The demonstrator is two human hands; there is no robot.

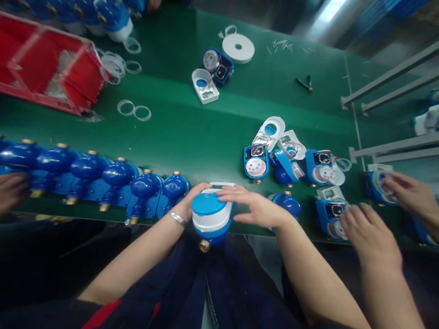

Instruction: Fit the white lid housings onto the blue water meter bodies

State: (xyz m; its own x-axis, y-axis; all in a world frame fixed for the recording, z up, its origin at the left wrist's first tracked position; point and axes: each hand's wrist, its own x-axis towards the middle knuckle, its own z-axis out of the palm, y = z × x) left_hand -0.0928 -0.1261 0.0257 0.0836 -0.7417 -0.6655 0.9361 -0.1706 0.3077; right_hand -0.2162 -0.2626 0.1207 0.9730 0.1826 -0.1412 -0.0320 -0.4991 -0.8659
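Observation:
At the near edge of the green table I hold a blue and white water meter with a brass fitting at its bottom. My left hand, a bracelet on its wrist, grips the meter's left side. My right hand lies flat over its top right, fingers spread. A row of several finished blue meters lines the table edge to the left.
Open meters with exposed dials and white covers lie to the right. Another person's two hands work on meters at far right, and a hand shows at far left. A red bin, clear rings and a white tape roll sit farther back.

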